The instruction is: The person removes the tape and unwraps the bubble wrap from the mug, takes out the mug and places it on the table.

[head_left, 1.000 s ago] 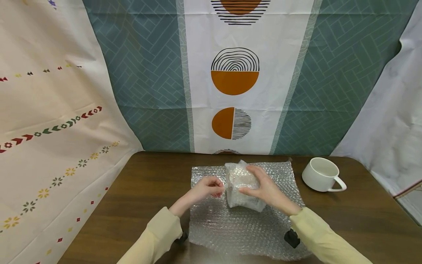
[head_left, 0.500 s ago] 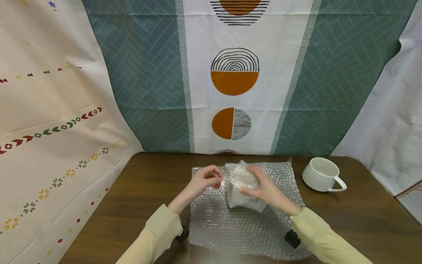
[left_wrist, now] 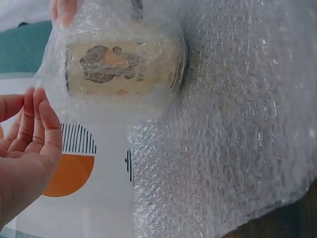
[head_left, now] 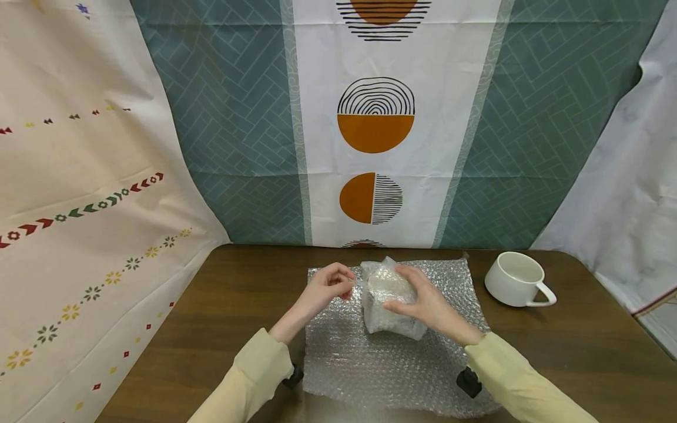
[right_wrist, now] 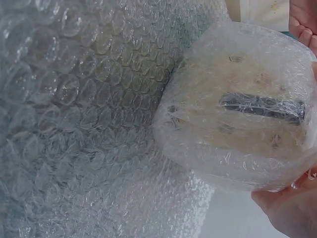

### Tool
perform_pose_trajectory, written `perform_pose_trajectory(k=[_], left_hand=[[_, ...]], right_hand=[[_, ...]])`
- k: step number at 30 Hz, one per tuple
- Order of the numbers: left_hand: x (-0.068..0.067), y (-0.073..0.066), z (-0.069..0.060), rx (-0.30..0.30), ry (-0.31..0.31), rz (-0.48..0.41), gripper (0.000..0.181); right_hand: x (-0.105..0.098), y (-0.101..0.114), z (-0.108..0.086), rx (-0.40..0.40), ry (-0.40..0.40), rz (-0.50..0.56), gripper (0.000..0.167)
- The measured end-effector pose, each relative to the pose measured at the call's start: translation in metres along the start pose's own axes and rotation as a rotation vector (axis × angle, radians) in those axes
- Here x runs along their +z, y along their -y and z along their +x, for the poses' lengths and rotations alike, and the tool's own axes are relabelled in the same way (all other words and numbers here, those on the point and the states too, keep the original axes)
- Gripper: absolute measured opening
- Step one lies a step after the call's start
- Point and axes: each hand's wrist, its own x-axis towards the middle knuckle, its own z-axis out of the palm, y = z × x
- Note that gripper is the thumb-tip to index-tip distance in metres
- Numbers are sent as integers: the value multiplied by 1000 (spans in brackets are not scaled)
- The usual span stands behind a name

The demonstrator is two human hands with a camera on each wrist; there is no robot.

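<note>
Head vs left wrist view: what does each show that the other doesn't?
Head only: the white mug on the right of the table, and both pale yellow sleeves.

Left wrist only: a readable view of the dark print and some lettering under the clear wrap; the head view shows just a pale, shiny surface there.

Both: the wrapped bundle, the bubble wrap sheet, the left hand, the patterned backdrop and part of the wooden table.
</note>
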Motion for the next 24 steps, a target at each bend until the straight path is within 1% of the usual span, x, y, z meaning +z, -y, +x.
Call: perform_pose_trajectory(k=[4,7,10,14,17,24], left_hand=[[0,2,1,-5,-18,-19,14],[-1,4,2,-2,-22,-20,12],[0,5,1,18,-23,2,10],[2,3,0,59,-32,79,11],[5,3,0,85,-38,113,16],[9,-1,0,108,-52,138,35]], right_hand=[[0,-1,1,-12,-6,-11,84],[0,-1,0,-2,-2,-12,85],[0,-2,0,-4,-7,-20,86],[1,-1,0,-8,-10,-29,85],[0,0,0,1,-5,-24,85],[0,1,-1,26,2,-10,86]])
